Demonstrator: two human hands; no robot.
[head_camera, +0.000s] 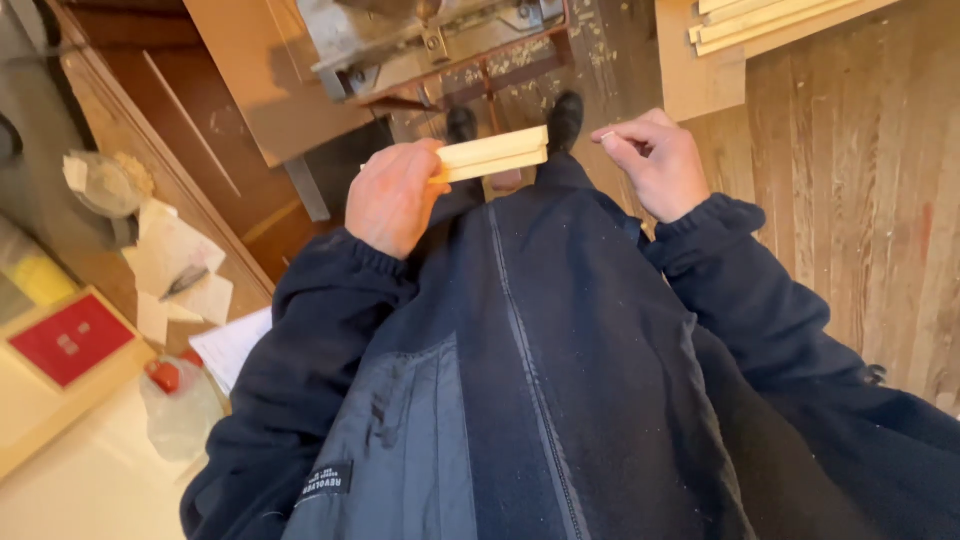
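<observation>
My left hand (392, 195) grips the left end of a short pale wooden block (495, 154), which looks like two thin strips stacked, held level in front of my dark jacket (560, 380). Just to the right of the block's free end is my right hand (655, 160), not touching it. Its fingers are curled and the thumb and forefinger pinch together near a tiny pale bit; I cannot tell whether it holds anything. My two black shoes (565, 118) show on the floor below the block.
A metal machine base (430, 45) with sawdust stands ahead. Pale wooden strips (760, 20) lie on a board at top right. A workbench at left carries papers (175, 265), a red-and-cream box (65, 345) and a plastic bottle with a red cap (175, 395). Plank floor (860, 200) lies to the right.
</observation>
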